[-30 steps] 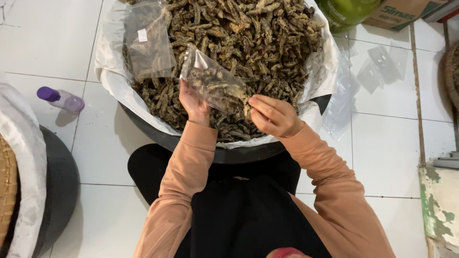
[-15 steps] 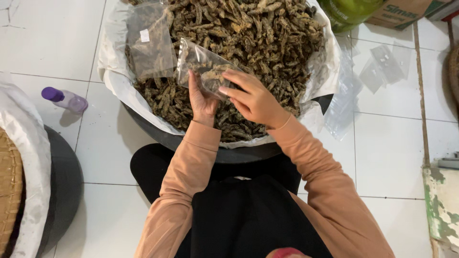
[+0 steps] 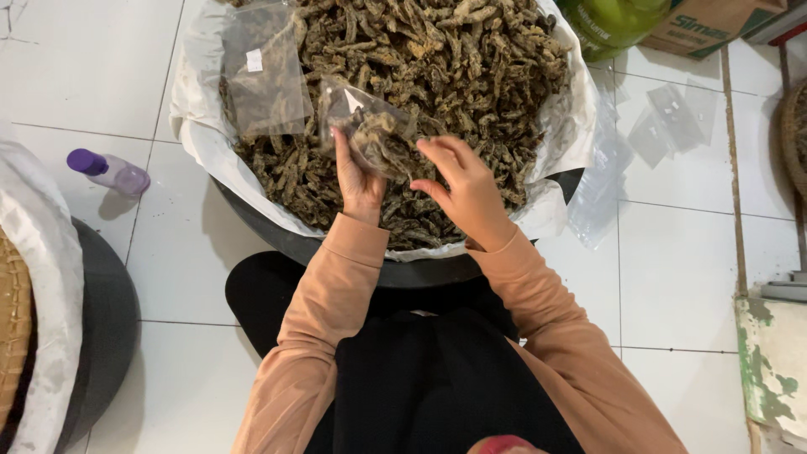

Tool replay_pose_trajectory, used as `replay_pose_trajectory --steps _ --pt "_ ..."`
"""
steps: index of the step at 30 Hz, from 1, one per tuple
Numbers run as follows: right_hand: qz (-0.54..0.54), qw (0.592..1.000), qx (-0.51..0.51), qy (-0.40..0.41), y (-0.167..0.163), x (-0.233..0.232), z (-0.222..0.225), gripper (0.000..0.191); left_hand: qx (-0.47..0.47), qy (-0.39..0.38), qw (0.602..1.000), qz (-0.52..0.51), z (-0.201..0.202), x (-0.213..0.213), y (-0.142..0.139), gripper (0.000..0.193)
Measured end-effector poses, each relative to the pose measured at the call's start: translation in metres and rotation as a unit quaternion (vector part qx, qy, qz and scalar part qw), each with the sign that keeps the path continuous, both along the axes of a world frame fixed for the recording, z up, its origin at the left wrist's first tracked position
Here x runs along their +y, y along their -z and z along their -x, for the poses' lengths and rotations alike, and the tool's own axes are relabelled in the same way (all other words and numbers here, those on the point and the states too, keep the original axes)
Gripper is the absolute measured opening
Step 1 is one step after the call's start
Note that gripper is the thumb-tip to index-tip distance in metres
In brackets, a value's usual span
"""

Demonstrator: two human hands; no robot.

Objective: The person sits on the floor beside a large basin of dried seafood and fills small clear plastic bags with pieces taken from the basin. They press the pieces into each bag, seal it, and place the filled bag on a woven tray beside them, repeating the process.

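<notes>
1. Step in hand: filling. The left hand [image 3: 360,181] clamps a small clear bag [image 3: 370,126], partly filled, upright over the lined basin [image 3: 538,214] of dried brown pieces [image 3: 437,59]
2. The right hand [image 3: 466,189] hovers at the bag's mouth, fingers loosely curled, gripping nothing visible
3. Next move likely calls for holding that mouth open
4. Both forearms angle inward

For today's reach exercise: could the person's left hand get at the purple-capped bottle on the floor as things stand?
Probably not at once: the left hand holds the clear bag of dried pieces, though bare tiles lie open toward the purple-capped bottle.
</notes>
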State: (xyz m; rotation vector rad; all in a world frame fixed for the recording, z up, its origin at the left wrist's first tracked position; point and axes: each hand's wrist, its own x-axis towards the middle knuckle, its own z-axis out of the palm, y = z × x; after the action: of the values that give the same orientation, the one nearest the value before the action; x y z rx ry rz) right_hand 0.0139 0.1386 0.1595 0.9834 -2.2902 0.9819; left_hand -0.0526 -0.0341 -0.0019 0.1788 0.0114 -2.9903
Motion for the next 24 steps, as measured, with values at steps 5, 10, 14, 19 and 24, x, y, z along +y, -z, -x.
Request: replay_pose_trajectory --steps 5,10,14,19,24 --pt "0.044 0.998 -0.042 0.032 0.003 -0.009 -0.004 0.016 0.003 -0.011 1.000 -0.027 -0.007 -0.005 -0.018 0.065" --pt "0.054 0.984 0.155 0.066 0.000 -0.007 -0.010 0.023 0.026 0.013 0.999 -0.025 -0.007 -0.004 -0.017 0.058" --pt "0.056 0.982 0.160 0.087 0.002 -0.016 -0.013 0.025 -0.009 0.006 1.000 0.005 -0.006 0.000 -0.012 0.058" --pt "0.094 0.991 0.056 0.075 0.011 -0.030 0.004 0.019 -0.026 0.065 0.995 0.064 -0.012 0.011 -0.018 0.052" --pt "0.179 0.980 0.084 -0.029 0.017 -0.027 0.028 0.012 0.010 0.044 0.998 0.054 -0.015 0.007 -0.026 0.057"
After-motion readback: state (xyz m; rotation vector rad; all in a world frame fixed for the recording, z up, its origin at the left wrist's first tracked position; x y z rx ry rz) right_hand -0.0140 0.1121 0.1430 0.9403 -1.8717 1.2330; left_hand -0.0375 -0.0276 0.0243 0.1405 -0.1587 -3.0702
